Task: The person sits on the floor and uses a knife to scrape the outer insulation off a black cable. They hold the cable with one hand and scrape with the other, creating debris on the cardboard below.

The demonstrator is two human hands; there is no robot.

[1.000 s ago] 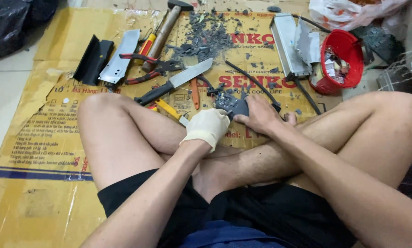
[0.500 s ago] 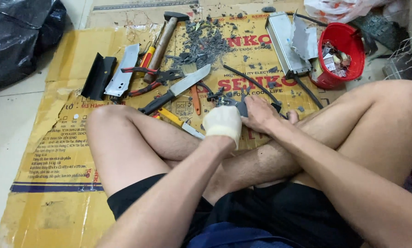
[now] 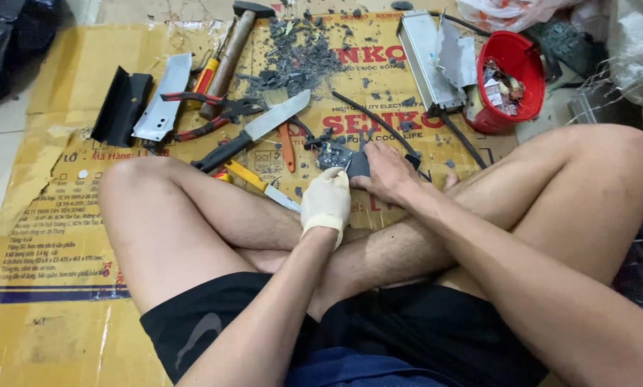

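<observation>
Flattened cardboard (image 3: 42, 236) covers the floor where a person sits cross-legged, bare knees wide apart. Just past the crossed shins, the left hand (image 3: 326, 201), in a pale glove, and the bare right hand (image 3: 384, 170) meet over a small dark grey part (image 3: 344, 159) that lies on the cardboard between the knees. The right hand's grip is spread flat, pressing down on the part; the left hand's grip is curled against its near edge, though whether it pinches anything cannot be told. Just left of the gloved hand lies a yellow utility knife (image 3: 253, 180), and beyond it a large black-handled knife (image 3: 253, 132) and red-handled pliers (image 3: 203, 115). Farther off sit a wooden-handled hammer (image 3: 228, 54), a heap of grey broken scraps (image 3: 296, 54), a grey metal casing (image 3: 429, 61) and a red bucket (image 3: 525, 68) holding small pieces.
</observation>
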